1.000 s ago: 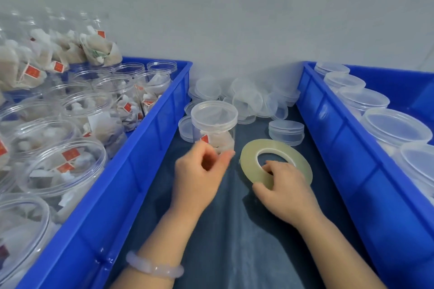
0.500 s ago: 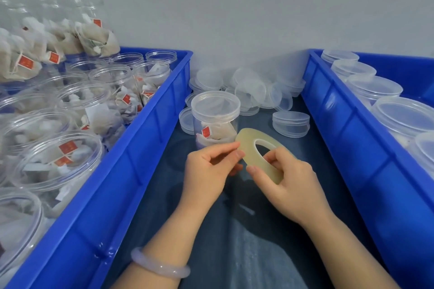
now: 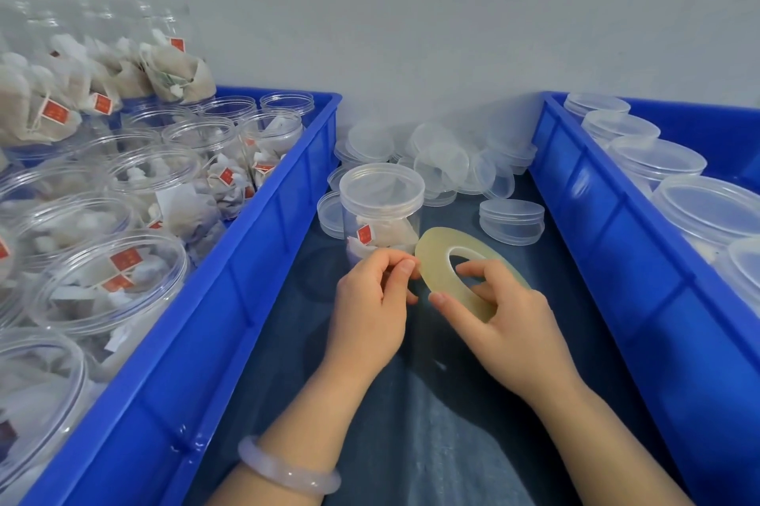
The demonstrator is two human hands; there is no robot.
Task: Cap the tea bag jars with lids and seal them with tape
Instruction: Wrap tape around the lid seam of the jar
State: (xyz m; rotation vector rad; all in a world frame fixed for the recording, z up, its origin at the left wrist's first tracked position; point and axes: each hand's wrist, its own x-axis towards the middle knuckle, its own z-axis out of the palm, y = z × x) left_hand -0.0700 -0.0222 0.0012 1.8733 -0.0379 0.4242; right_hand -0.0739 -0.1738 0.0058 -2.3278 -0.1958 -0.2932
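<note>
Tape roll (image 3: 432,259) held tilted above dark bench (image 3: 411,423), just in front of capped jar (image 3: 384,217). Right hand (image 3: 506,324) clamped on roll, thumb across near rim, fingers through hole. Left hand (image 3: 370,300) pinches roll's left edge, thumb and forefinger together; I can't make out any loose tape end. Jar upright, tea bags inside, lid (image 3: 381,185) on. Loose lids (image 3: 444,160) piled behind, by wall. Left bin (image 3: 246,259) holds open jars (image 3: 111,271) of tea bags. Right bin (image 3: 596,217) holds lidded jars (image 3: 707,209). Pale bracelet (image 3: 288,472) on left wrist.
</note>
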